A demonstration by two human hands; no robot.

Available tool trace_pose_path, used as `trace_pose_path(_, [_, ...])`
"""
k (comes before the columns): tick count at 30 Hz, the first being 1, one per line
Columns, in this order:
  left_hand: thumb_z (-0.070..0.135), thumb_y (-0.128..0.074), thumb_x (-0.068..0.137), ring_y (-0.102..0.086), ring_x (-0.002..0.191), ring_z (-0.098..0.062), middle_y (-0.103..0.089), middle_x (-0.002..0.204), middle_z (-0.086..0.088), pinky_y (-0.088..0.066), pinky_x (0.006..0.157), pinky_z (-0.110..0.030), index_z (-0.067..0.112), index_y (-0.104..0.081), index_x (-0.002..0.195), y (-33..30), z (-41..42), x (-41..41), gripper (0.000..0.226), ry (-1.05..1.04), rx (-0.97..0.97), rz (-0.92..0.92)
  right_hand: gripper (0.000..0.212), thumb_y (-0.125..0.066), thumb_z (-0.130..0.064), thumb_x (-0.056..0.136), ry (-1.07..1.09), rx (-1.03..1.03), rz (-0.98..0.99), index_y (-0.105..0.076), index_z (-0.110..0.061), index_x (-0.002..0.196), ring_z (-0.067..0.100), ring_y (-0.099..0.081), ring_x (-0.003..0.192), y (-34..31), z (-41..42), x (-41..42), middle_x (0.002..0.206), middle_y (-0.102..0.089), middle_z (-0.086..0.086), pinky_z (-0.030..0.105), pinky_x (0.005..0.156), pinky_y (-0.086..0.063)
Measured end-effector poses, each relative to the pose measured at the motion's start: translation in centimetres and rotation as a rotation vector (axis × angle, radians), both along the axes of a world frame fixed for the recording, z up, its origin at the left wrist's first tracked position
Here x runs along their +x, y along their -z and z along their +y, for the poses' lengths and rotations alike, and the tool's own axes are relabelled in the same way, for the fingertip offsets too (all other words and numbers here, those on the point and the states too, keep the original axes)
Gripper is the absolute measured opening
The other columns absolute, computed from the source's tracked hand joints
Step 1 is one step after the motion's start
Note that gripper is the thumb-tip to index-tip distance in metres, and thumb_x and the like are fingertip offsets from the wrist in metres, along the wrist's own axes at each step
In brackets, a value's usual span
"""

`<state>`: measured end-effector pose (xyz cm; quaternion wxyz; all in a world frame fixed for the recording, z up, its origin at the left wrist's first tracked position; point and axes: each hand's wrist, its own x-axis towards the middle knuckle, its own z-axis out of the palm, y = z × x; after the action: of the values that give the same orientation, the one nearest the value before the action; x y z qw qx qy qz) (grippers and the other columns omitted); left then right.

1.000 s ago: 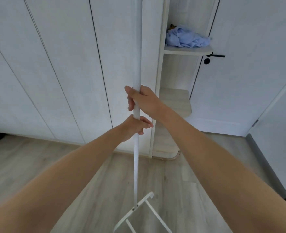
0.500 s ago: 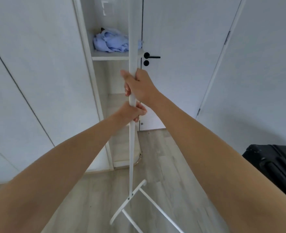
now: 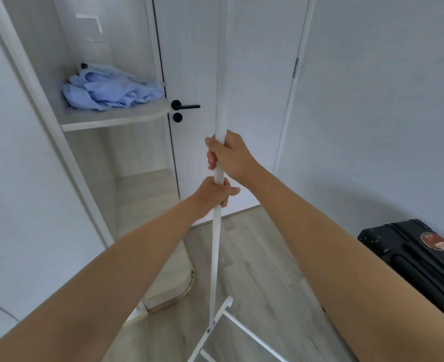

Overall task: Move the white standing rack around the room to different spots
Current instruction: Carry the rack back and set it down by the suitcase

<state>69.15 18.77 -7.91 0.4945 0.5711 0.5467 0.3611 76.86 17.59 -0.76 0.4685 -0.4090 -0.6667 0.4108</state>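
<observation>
Clearly the tall white metal standing rack [image 3: 220, 100] is at the centre of the frame, in front of the white door [image 3: 194, 61]. Its crossed foot bars show at the bottom edge. Both hands are stacked on the pole, probably to keep it upright while carrying. The right hand [image 3: 228, 155] is above and the left hand [image 3: 211, 194] below; all fingers are wrapped closed around the pole.

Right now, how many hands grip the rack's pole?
2. The right hand holds the white standing rack higher up its pole; the left hand grips just below it. None hidden.
</observation>
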Motion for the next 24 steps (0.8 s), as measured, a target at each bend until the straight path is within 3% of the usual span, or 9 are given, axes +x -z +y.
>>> trace_pose_path(6, [0.008, -0.061, 0.073, -0.036, 0.048, -0.016, -0.038, 0.051, -0.001, -0.035, 0.059, -0.029, 0.013, -0.043, 0.060, 1.0, 7.0, 2.2, 0.023, 0.177, -0.024, 0.013, 0.027, -0.045, -0.014, 0.093, 0.204, -0.044, -0.004, -0.038, -0.015, 0.067, 0.017, -0.043, 0.054, 1.0, 5.6, 2.1, 0.059, -0.043, 0.005, 0.019, 0.054, -0.045])
trace_pose_path(15, [0.008, -0.059, 0.082, -0.043, 0.056, -0.018, -0.041, 0.055, -0.005, -0.042, 0.077, -0.034, 0.013, -0.039, 0.057, 1.7, 15.5, 8.0, 0.033, 0.293, -0.013, 0.090, 0.026, -0.046, -0.014, 0.093, 0.350, -0.055, -0.099, -0.041, -0.014, 0.068, 0.016, -0.053, 0.055, 1.5, 13.2, 7.3, 0.061, -0.050, 0.004, 0.018, 0.058, -0.048])
trace_pose_path(21, [0.009, -0.059, 0.083, -0.046, 0.057, -0.016, -0.042, 0.057, -0.004, -0.042, 0.065, -0.023, 0.015, -0.037, 0.057, 1.6, 19.2, 11.3, 0.034, 0.335, 0.015, 0.102, 0.023, -0.045, -0.015, 0.093, 0.415, -0.061, -0.151, -0.041, -0.015, 0.070, 0.016, -0.056, 0.058, 1.3, 16.9, 10.9, 0.062, -0.054, 0.003, 0.026, 0.068, -0.050])
trace_pose_path(24, [0.009, -0.059, 0.082, -0.046, 0.057, -0.017, -0.044, 0.057, -0.005, -0.044, 0.071, -0.028, 0.015, -0.038, 0.056, 1.7, 20.3, 11.7, 0.034, 0.371, 0.030, 0.078, 0.023, -0.045, -0.015, 0.094, 0.438, -0.073, -0.157, -0.041, -0.015, 0.071, 0.014, -0.057, 0.058, 1.2, 17.9, 11.3, 0.062, -0.054, 0.002, 0.023, 0.067, -0.049])
